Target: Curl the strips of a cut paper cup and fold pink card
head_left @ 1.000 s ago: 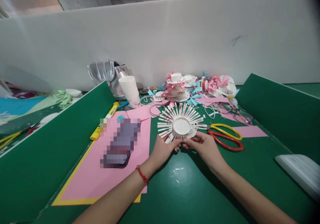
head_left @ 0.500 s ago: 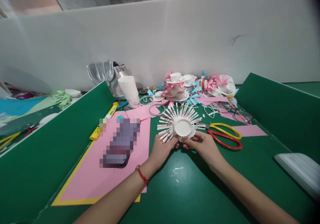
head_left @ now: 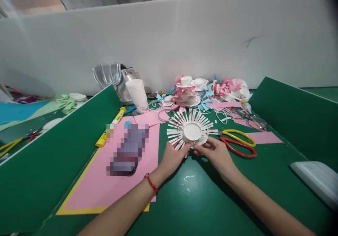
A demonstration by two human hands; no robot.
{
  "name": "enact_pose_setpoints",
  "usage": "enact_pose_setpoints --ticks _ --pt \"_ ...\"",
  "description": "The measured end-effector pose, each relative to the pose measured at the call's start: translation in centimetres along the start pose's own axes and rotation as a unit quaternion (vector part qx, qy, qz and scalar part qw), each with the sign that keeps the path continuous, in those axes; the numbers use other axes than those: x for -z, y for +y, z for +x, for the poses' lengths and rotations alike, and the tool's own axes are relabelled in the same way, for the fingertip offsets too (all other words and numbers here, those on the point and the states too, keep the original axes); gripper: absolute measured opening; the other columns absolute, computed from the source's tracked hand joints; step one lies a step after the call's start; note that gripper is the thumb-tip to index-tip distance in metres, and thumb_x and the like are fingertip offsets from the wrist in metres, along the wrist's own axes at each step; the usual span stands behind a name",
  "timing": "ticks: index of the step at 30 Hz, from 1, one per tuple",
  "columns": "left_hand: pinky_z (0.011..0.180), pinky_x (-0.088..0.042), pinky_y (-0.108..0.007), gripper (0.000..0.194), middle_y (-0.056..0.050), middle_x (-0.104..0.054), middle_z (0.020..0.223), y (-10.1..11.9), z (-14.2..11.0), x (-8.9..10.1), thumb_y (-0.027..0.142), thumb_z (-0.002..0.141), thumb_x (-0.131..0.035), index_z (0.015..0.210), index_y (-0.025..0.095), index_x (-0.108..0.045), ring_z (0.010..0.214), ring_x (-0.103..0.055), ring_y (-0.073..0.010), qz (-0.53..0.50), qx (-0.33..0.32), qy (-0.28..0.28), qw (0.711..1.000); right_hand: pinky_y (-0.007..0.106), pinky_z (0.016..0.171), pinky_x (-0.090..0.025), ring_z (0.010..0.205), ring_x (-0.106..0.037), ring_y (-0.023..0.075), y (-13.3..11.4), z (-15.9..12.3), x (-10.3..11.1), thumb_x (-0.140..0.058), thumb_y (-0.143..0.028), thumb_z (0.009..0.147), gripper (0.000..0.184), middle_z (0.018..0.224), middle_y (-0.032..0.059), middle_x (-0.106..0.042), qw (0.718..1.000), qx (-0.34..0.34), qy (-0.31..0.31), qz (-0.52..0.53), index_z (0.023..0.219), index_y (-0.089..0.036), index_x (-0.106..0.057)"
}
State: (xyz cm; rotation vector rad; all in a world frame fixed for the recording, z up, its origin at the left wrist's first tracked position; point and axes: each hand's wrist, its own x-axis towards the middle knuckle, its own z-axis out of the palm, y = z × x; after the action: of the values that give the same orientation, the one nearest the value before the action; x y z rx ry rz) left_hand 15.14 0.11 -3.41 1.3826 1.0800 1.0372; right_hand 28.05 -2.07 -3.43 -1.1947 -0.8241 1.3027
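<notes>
Slight shift of the cut paper cup [head_left: 192, 132] away from the near edge

Compared with the preceding frame, the cup sits marginally farther from the near edge of the tabletop [head_left: 190, 211] and slightly to the left. Both hands keep their positions.

Location: the cup is held centrally over the tabletop, round base facing up, cut strips spread outward.

Grip: the left hand [head_left: 173, 158] is closed in a pinch on the strips at the cup's near left side. The right hand [head_left: 216, 155] pinches the near right rim between thumb and fingers. Fingertips beneath the strips are hidden.

Status: cutting appears complete around the visible wall. A short section at the near right appears folded into a scalloped edge. Strips across the far and left sides remain straight and, judged by that section, unfolded.

Surroundings: scissors [head_left: 220, 133] lie just right of the cup. Similar cut cups form a pile [head_left: 187, 91] toward the far edge. Pink paper [head_left: 126, 190] lies along the left edge.
</notes>
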Motion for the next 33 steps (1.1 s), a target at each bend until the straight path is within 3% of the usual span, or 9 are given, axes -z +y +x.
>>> enact_pose_setpoints --ticks 5,10,16,26,33 --pt "0.053 -0.038 -0.023 0.014 0.003 -0.051 0.051 0.12 -0.13 0.4 0.021 0.067 -0.058 0.058 0.014 -0.05 0.051 -0.046 -0.0104 -0.009 0.014 -0.041 0.999 0.025 0.053 -0.049 0.048 -0.058 0.0115 0.02 0.14 0.42 -0.077 -0.026 0.042 0.031 0.056 0.0001 -0.064 1.0 0.004 -0.01 0.004 0.067 -0.015 -0.063" --pt "0.053 -0.04 -0.024 0.012 0.003 -0.053 0.053 -0.09 0.02 0.66 0.02 0.068 -0.056 0.06 0.015 -0.05 0.052 -0.048 -0.011 0.023 -0.014 -0.06 0.998 0.026 0.053 -0.049 0.047 -0.057 0.0117 -0.04 0.16 0.44 -0.077 -0.029 0.042 0.032 0.056 0.0003 -0.064 1.0 0.002 -0.009 0.002 0.067 -0.015 -0.063" --pt "0.054 -0.043 -0.024 0.001 0.001 -0.06 0.061 -0.16 0.07 0.64 0.016 0.066 -0.056 0.065 0.016 -0.056 0.055 -0.051 -0.0124 0.072 -0.048 -0.046 0.995 0.024 0.052 -0.049 0.047 -0.057 0.0113 0.15 0.11 0.42 -0.078 -0.027 0.043 0.031 0.055 -0.0003 -0.065 1.0 0.009 -0.024 -0.005 0.067 -0.015 -0.063" --pt "0.074 -0.046 -0.03 0.019 -0.005 -0.065 0.089 -0.03 0.04 0.54 0.015 0.067 -0.056 0.086 0.015 -0.06 0.082 -0.057 -0.0189 0.079 -0.069 -0.032 0.994 0.023 0.053 -0.049 0.049 -0.058 0.011 0.27 -0.01 0.35 -0.078 -0.024 0.045 0.029 0.057 -0.0009 -0.065 1.0 0.016 -0.023 0.004 0.068 -0.015 -0.063" --pt "0.058 -0.044 -0.025 0.008 -0.001 -0.06 0.063 0.68 -0.22 0.38 0.019 0.065 -0.06 0.066 0.012 -0.056 0.056 -0.051 -0.0125 0.019 -0.003 -0.032 0.999 0.021 0.05 -0.047 0.046 -0.056 0.0106 -0.17 -0.05 0.25 -0.079 -0.023 0.039 0.027 0.051 0.0001 -0.064 1.0 0.003 0.01 -0.005 0.059 -0.014 -0.063"
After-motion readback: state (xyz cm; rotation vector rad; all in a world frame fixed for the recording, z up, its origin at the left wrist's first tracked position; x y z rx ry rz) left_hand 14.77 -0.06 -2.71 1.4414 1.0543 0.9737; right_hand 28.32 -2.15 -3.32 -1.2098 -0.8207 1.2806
